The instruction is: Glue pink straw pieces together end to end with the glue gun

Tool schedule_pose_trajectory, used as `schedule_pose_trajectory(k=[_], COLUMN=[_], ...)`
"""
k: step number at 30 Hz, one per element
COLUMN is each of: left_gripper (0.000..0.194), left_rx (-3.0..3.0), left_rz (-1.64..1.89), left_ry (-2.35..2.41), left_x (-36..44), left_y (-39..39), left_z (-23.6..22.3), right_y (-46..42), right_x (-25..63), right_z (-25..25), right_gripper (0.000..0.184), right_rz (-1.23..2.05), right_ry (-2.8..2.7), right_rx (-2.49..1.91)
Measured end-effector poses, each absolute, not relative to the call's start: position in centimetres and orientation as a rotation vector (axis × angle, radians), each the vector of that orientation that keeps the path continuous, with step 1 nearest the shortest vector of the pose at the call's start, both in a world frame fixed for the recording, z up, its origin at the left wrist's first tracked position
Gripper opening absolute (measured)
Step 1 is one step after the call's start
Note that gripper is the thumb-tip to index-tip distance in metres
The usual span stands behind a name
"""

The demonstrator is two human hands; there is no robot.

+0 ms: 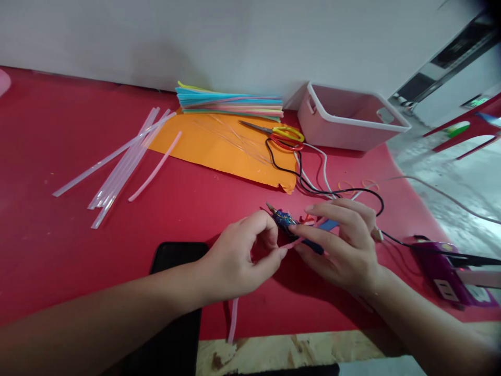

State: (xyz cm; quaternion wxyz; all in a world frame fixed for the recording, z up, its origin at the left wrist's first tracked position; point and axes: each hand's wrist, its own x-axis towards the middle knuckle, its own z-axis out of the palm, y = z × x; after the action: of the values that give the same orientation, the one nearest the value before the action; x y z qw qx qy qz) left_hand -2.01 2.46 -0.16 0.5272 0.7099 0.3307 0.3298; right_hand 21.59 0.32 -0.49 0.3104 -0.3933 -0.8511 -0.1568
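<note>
My left hand point(242, 256) pinches a pink pipe cleaner point(293, 244) between thumb and forefinger. A loose pink end point(234, 321) hangs below this hand, over the table's front edge. To the right, my right hand point(344, 240) holds the same pipe cleaner, fingers bent around it and the tips partly hiding it. Just behind the fingers lies a dark blue tool point(287, 219) with a pointed metal tip; my right hand covers much of it, so I cannot tell whether they touch.
Clear glue sticks point(125, 172) and another pink pipe cleaner point(155, 167) lie left. Behind are an orange envelope point(188, 141), scissors point(287, 137), a pipe cleaner bundle point(230, 102) and a pink bin point(344, 130). Cables point(324, 192) run towards a purple power strip point(442, 277). A black flat object point(178, 256) lies in front.
</note>
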Motion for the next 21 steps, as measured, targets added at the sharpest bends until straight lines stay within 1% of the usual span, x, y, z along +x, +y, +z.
schedule_pose_trajectory(k=[6, 14, 18, 21], left_gripper=[0.017, 0.017, 0.018, 0.019], left_rx=[1.734, 1.719, 1.667, 1.648], left_rz=[0.783, 0.778, 0.749, 0.752], left_ry=[0.778, 0.792, 0.805, 0.819], left_x=[-2.2, -2.1, -2.1, -2.1], left_y=[2.4, 2.4, 2.4, 2.5], left_z=[-0.2, 0.1, 0.0, 0.0], right_y=[0.4, 0.6, 1.1, 1.7], right_x=[21.9, 22.0, 22.8, 23.8], right_z=[-0.4, -0.3, -0.1, 0.1], right_gripper=[0.018, 0.013, 0.006, 0.005], right_rz=[-0.328, -0.286, -0.317, -0.398], right_ry=[-2.261, -2.208, -2.146, -2.142], right_rx=[-1.021, -1.081, -1.168, -1.187])
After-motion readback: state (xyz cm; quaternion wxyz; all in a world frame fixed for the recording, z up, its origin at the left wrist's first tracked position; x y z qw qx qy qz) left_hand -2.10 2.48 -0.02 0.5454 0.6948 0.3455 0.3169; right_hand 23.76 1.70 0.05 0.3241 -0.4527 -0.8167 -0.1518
